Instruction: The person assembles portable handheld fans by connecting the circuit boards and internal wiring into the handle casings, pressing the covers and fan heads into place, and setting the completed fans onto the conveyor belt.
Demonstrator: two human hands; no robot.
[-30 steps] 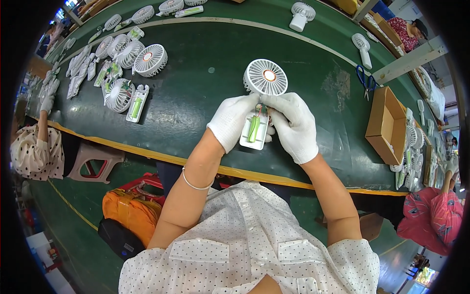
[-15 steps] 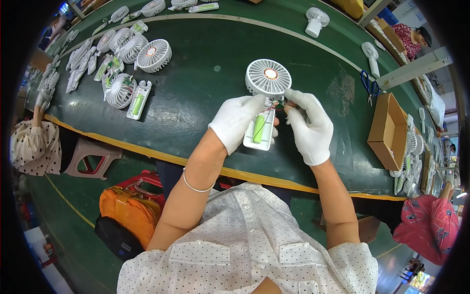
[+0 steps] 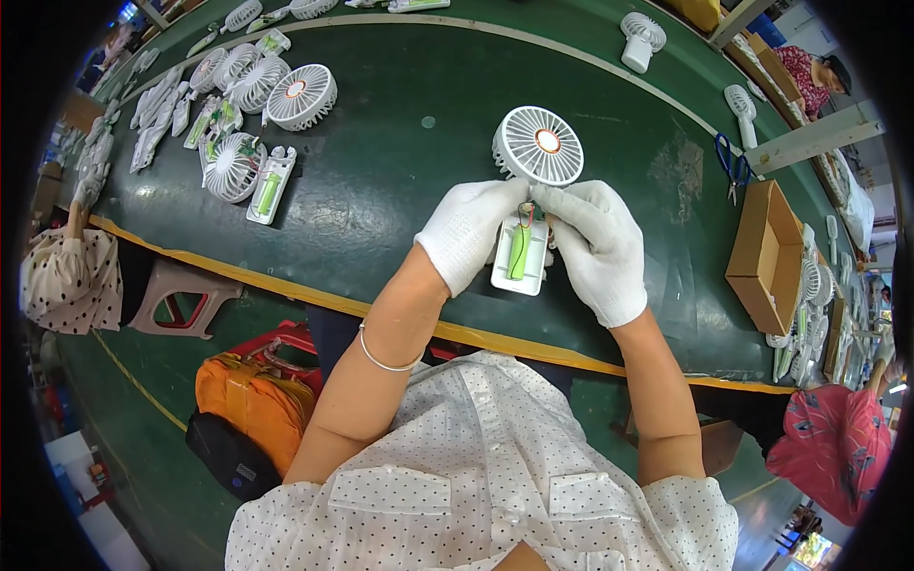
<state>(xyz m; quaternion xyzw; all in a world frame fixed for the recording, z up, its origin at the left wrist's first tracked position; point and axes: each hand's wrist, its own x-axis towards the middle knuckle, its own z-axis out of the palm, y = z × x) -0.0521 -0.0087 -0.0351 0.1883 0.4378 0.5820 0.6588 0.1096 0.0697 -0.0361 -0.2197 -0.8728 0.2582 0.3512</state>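
A white handheld fan (image 3: 540,146) with an orange ring at its hub is between my two gloved hands. Its handle hangs toward me with the inside exposed, where a green battery cell (image 3: 519,253) and thin red and dark wires (image 3: 526,215) show. My left hand (image 3: 464,233), in a white knitted glove, is closed on the fan's left side near the neck. On the opposite side my right hand (image 3: 600,243), gloved too, pinches at the neck just above the wires. Both sets of fingertips meet there and hide the joint.
Several part-built fans (image 3: 255,86) and handle shells (image 3: 152,124) lie at the left on the green table. To the right are blue-handled scissors (image 3: 732,167) and a cardboard box (image 3: 769,249), with more fans beyond it. Co-workers sit at both sides.
The fan has shifted slightly right. My right fingers have moved from the wires beside the neck inward onto the neck, beside my left fingertips.
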